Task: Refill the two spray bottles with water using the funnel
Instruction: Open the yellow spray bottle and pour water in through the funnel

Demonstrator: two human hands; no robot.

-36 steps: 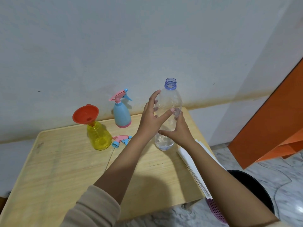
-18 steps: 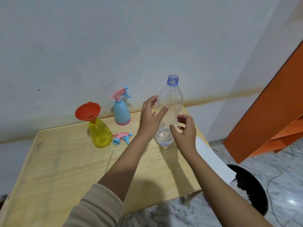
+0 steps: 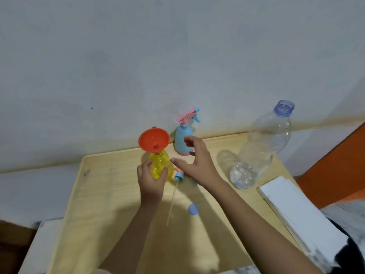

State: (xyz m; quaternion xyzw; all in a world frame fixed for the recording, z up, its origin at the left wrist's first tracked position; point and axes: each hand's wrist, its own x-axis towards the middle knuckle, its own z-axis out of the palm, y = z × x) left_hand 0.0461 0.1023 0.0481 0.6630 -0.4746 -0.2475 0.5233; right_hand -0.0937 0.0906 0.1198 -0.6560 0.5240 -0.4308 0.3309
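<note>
Gripping the translucent yellow plastic spray bottle (image 3: 160, 165), left hand (image 3: 151, 181) steadies it — right hand (image 3: 197, 165), spread and empty, should next lift out the orange plastic funnel (image 3: 154, 140).

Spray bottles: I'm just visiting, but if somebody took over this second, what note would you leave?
Left hand grips the yellow spray bottle; right hand open, holding nothing, beside it.
Orange funnel sits in the yellow bottle's neck; its spray head lies on the table. Blue spray bottle stands behind, head on. Clear water bottle stands uncapped, nearly empty.
Done: yellow bottle opened, funnel in; its fill level is unclear.
Left: recap yellow, open blue, move funnel, fill it, likely needing more water.
</note>
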